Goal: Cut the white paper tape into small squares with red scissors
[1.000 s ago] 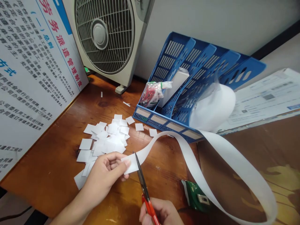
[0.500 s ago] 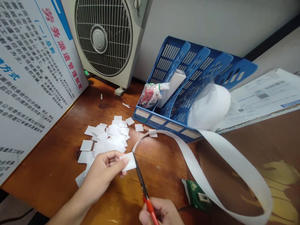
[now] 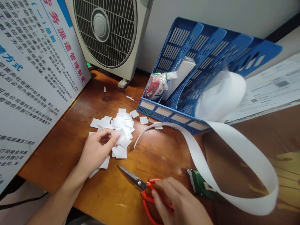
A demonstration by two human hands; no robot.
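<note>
Left hand [image 3: 96,150] pinches a white square [image 3: 121,136] by one edge, apparently keeping its face free, over the pile [image 3: 120,153] toward the left edge of the table [image 3: 145,159]. Near the front edge, the right hand [image 3: 180,200] holds red-handled scissors [image 3: 140,184], blades together. A strip [image 3: 197,154] loops from the roll [image 3: 220,97], propped at the rack [image 3: 269,51] presumably for easy feeding. A second ago the square was joined to the strip.

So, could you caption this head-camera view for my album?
Left hand pinching one white square over a pile of white squares, right hand on red-handled scissors.
</note>
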